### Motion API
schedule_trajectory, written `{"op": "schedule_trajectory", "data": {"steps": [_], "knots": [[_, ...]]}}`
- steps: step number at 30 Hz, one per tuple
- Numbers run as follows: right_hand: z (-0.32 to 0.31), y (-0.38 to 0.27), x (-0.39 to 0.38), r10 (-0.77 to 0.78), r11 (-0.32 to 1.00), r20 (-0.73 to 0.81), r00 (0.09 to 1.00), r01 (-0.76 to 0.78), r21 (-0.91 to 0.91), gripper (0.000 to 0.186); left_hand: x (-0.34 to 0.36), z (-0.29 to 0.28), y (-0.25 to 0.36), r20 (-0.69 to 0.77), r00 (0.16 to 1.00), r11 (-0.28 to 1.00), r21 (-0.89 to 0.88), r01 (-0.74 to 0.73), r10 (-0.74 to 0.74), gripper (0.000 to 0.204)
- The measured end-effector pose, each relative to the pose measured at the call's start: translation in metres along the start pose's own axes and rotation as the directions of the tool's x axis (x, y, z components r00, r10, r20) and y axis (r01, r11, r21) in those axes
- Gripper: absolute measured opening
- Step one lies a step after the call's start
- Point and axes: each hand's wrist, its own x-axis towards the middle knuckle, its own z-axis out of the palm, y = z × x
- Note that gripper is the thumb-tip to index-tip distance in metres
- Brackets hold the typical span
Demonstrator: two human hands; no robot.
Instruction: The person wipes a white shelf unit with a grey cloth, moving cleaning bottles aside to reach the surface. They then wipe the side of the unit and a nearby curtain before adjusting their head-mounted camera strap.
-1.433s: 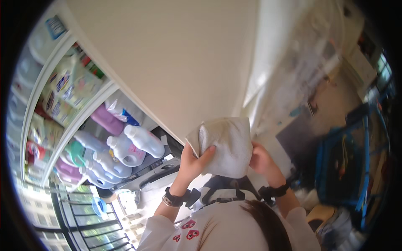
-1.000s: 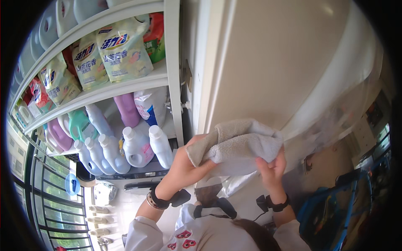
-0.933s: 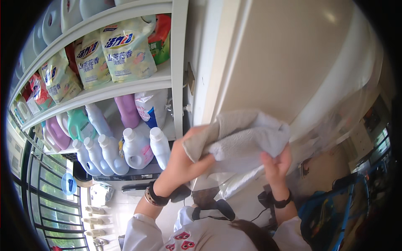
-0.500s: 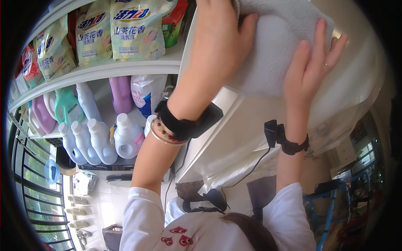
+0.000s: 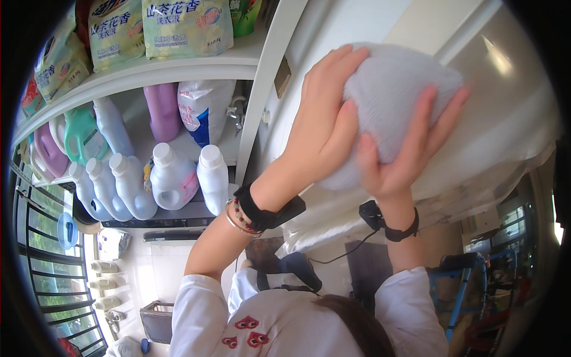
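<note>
The grey cloth [image 5: 395, 95], bunched and rounded, is located at upper centre-right, in front of a pale panel [image 5: 496, 101] and to the right of a white shelf unit [image 5: 196, 70]. Whether cloth and panel are in contact cannot be determined.

Left hand [image 5: 321, 116]: holds the left side of the cloth, fingers together along the upper edge, thumb lower down. Right hand [image 5: 404, 157]: laid on the lower right part of the cloth, thumb and fingers spread wide. The fingers of this hand are blurred — whether they pinch the fabric or only rest against it cannot be told.

Each wrist carries a black strap with an attached block: left strap [image 5: 259, 211], right strap [image 5: 403, 231]. Bracelets [image 5: 237, 215] (one beaded) sit beside the left strap.

Shelf unit, upper level: printed pouches [image 5: 187, 33] stand side by side. Lower level: five pale capped bottles [image 5: 172, 181] form the front row; behind them stand a green bottle [image 5: 83, 140], a purple bottle [image 5: 160, 116] and a white-and-blue bag [image 5: 202, 113].

Lower left: dark window bars [image 5: 59, 291]. Lower right: a blue tubular frame [image 5: 461, 300] — partly in shadow.
</note>
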Motion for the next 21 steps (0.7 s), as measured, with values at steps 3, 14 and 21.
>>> {"op": "schedule_trajectory", "data": {"steps": [3, 14, 21], "knots": [[0.012, -0.011, -0.037, -0.024, 0.999, 0.040, 0.999, 0.023, 0.029, 0.073, -0.036, -0.005, -0.008, 0.000, 0.997, 0.995, 0.074, 0.074, -0.074, 0.051], [0.051, -0.076, -0.174, -0.072, 0.991, 0.181, 0.981, 0.049, 0.126, 0.025, -0.207, -0.011, -0.047, -0.133, 0.891, 0.859, 0.238, 0.454, -0.434, 0.049], [0.063, -0.093, -0.217, -0.187, 0.969, 0.280, 0.941, 0.130, 0.209, 0.029, -0.259, -0.013, -0.025, -0.210, 0.647, 0.596, 0.261, 0.759, -0.733, 0.045]]}}
